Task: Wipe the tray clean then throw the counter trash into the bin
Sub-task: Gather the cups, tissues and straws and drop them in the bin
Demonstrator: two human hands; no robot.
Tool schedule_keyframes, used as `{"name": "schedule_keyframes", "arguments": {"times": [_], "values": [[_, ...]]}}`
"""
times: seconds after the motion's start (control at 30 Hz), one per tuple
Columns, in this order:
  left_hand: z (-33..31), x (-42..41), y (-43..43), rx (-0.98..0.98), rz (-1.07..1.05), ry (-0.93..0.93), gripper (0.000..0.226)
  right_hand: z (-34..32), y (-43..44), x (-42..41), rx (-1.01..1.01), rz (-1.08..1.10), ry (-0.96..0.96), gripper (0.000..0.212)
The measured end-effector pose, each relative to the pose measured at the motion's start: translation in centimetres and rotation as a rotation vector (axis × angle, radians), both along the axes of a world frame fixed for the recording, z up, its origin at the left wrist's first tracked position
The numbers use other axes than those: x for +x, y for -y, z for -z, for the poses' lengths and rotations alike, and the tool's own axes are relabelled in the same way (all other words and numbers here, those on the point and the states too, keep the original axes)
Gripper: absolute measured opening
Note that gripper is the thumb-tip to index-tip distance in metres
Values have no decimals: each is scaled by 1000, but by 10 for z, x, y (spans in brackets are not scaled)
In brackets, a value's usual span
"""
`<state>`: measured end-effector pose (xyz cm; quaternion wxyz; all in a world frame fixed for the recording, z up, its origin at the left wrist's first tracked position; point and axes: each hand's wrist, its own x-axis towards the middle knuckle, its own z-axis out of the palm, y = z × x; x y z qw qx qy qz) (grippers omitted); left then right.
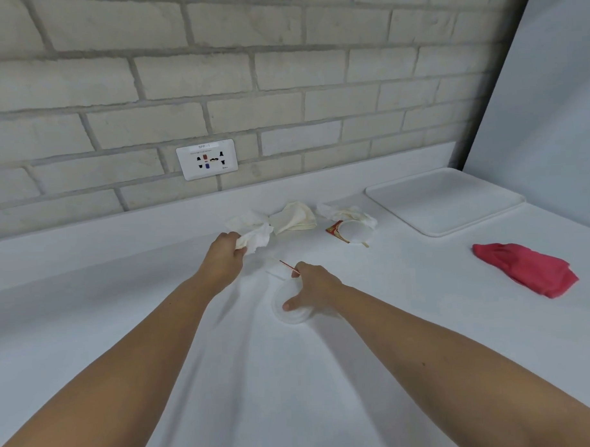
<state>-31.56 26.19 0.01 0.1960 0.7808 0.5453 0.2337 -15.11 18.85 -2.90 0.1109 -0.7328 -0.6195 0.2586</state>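
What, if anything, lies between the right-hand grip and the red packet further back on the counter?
Nothing visible: only bare counter separates the right-hand grip, holding a clear lid, from the red packet. The left-hand grip holds a crumpled tissue. The bin is out of view.

Crumpled paper napkins, a translucent plastic lid and a soft red cloth lie on a smooth, matt white counter; at two o'clock, a smooth plastic tray; behind, a rough, matt brick wall.
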Motion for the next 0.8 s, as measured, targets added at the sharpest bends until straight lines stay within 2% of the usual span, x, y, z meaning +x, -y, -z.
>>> {"name": "schedule_keyframes", "arguments": {"times": [0.07,0.17,0.33,0.5,0.57,0.63,0.8], "values": [[-1,3,6,7,0,23,22,-3,5,7,10,22,-7,53],[-4,11,16,5,13,71,22,-11,12,23,53,110,-143,20],[-16,34,36,21,61,146,19,-36,40,56,106,241,-346,26],[-27,92,76,46,110,256,18,-58,84,108,150,320,-366,25],[-28,127,100,43,143,306,20,-64,111,135,167,358,-373,15],[-29,158,124,24,175,345,21,-69,138,158,179,384,-372,9],[-21,246,205,-63,281,409,18,-67,210,229,157,455,-314,10]]}}
